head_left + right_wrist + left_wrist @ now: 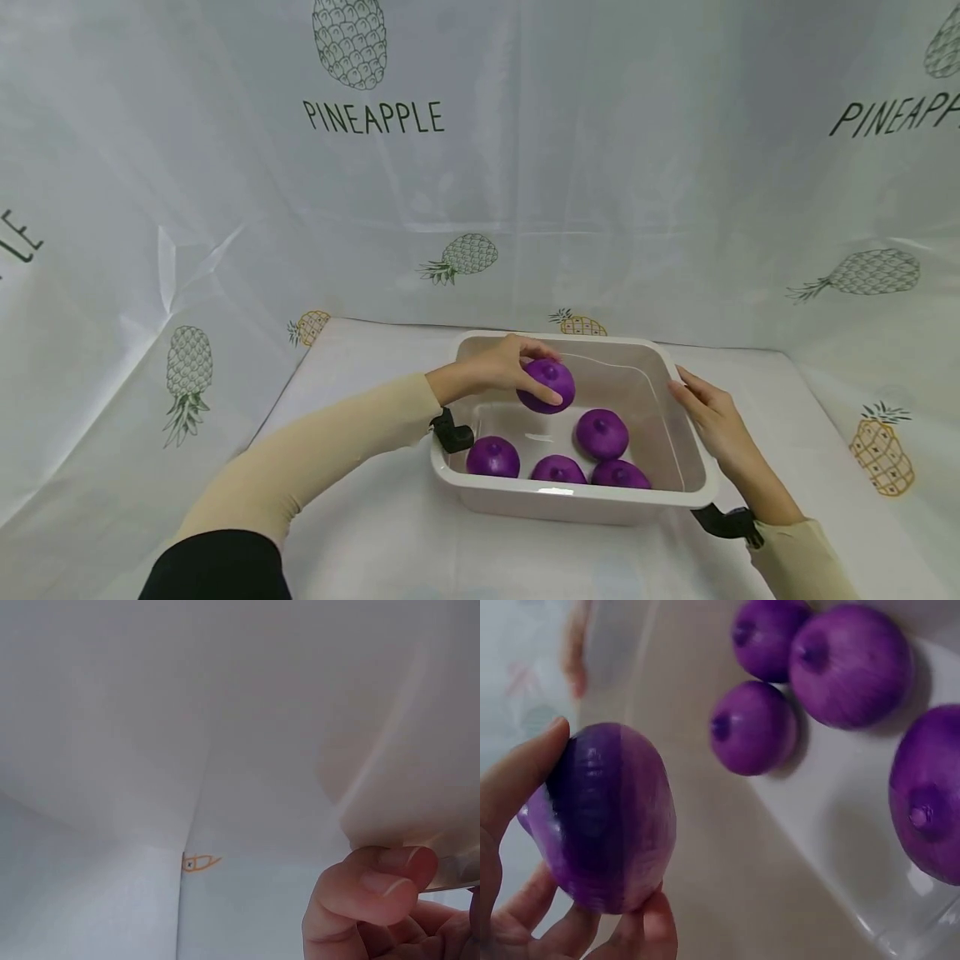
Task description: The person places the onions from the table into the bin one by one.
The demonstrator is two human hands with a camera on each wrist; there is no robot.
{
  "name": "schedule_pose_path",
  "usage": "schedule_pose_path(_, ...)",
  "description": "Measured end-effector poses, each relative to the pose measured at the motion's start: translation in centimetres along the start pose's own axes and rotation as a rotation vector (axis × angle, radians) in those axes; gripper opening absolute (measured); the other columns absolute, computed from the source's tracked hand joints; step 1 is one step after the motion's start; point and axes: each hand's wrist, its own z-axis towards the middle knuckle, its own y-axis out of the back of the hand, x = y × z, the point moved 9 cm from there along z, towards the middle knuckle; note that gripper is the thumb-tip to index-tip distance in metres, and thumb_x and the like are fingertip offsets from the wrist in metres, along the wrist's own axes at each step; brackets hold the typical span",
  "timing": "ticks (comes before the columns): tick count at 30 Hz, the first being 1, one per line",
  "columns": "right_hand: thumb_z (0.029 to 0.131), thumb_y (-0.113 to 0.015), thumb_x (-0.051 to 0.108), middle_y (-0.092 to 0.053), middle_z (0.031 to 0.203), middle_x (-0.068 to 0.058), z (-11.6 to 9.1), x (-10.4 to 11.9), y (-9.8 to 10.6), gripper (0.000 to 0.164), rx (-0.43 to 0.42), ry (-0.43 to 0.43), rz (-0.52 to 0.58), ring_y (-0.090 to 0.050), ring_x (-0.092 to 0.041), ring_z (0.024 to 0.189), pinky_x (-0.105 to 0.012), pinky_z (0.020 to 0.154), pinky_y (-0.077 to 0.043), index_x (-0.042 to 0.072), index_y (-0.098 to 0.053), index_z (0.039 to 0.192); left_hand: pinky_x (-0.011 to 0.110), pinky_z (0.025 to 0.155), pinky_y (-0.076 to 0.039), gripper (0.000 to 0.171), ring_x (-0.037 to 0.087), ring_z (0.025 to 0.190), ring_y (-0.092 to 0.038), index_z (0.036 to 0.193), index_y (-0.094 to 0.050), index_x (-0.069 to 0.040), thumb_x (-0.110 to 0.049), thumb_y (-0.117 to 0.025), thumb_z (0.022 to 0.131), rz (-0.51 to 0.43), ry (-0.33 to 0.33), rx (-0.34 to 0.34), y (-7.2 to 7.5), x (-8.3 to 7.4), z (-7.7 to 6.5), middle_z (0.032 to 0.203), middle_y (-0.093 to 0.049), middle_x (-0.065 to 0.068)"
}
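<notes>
A glossy purple onion [551, 385] is in my left hand [501, 365], over the back left part of a light beige plastic bin [555, 502]. In the left wrist view, thumb and fingers curl round this onion [615, 817] from opposite sides. Several more purple onions [602, 434] lie on the bin's floor, mostly along its near side. At the bin's right side my right hand [716, 421] grips the rim. The right wrist view shows curled fingers [367, 896] at the rim's edge; part of that hand is cut off.
The bin stands on a white-covered table [360, 517]. A white sheet printed with pineapples [470, 254] hangs behind and at the sides. Black wrist camera mounts [452, 433] sit at both wrists, the left one close to the bin's left rim.
</notes>
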Motion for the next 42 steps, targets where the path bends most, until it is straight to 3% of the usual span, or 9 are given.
schedule_pose_path(7,0.107,-0.047,0.021,-0.053,0.132,-0.035,-0.1,-0.1,0.0,0.05,0.0,-0.005,-0.005,-0.055,0.01,0.095,-0.009,0.074,-0.047,-0.007,-0.04,0.147,0.025,0.097,-0.045,0.062,0.017,0.119,-0.056,0.126,-0.068,-0.015,-0.031,-0.092,0.071,0.247,-0.066,0.039,-2.2,0.6,1.5,0.124,-0.066,-0.001)
schedule_pose_path(10,0.107,-0.046,0.022,-0.051,0.135,-0.034,-0.1,-0.1,0.0,0.05,0.003,-0.004,-0.007,-0.053,0.012,0.097,-0.007,0.075,-0.046,-0.008,-0.039,0.147,0.023,0.096,-0.045,0.061,0.014,0.116,-0.058,0.124,-0.07,-0.016,-0.033,-0.092,0.071,0.308,-0.072,0.049,-3.0,0.8,2.0,0.122,-0.067,-0.001)
schedule_pose_path(19,0.108,-0.046,0.022,-0.054,0.132,-0.035,0.0,-0.2,-0.1,0.05,0.002,0.001,0.001,-0.055,0.011,0.093,-0.011,0.073,-0.049,-0.007,-0.039,0.148,0.017,0.091,-0.046,0.057,0.013,0.108,-0.062,0.121,-0.07,-0.009,-0.027,-0.092,0.071,0.384,-0.097,0.072,-4.4,1.2,3.4,0.118,-0.069,0.006)
schedule_pose_path(25,0.108,-0.046,0.023,-0.053,0.133,-0.034,0.0,-0.2,0.0,0.051,0.002,0.0,-0.006,-0.053,0.013,0.093,-0.012,0.073,-0.048,-0.007,-0.039,0.148,0.017,0.089,-0.047,0.059,0.013,0.105,-0.063,0.12,-0.07,-0.008,-0.028,-0.093,0.07,0.434,-0.07,0.06,-5.0,1.5,3.9,0.116,-0.07,0.007)
schedule_pose_path(32,0.108,-0.046,0.022,-0.051,0.136,-0.033,-0.1,-0.1,-0.1,0.05,-0.001,0.011,-0.003,-0.051,0.015,0.096,-0.009,0.074,-0.047,-0.007,-0.039,0.148,0.019,0.093,-0.046,0.062,0.013,0.109,-0.06,0.123,-0.069,-0.011,-0.033,-0.092,0.07,0.519,-0.035,0.069,-5.4,2.2,4.1,0.12,-0.068,0.004)
schedule_pose_path(42,0.107,-0.047,0.022,-0.05,0.137,-0.034,0.0,-0.2,-0.1,0.049,-0.018,0.0,0.009,-0.051,0.015,0.097,-0.007,0.075,-0.046,-0.008,-0.041,0.146,0.017,0.095,-0.043,0.064,0.01,0.112,-0.059,0.124,-0.07,-0.011,-0.029,-0.094,0.068,0.559,-0.033,0.1,-6.7,3.9,4.8,0.12,-0.069,-0.003)
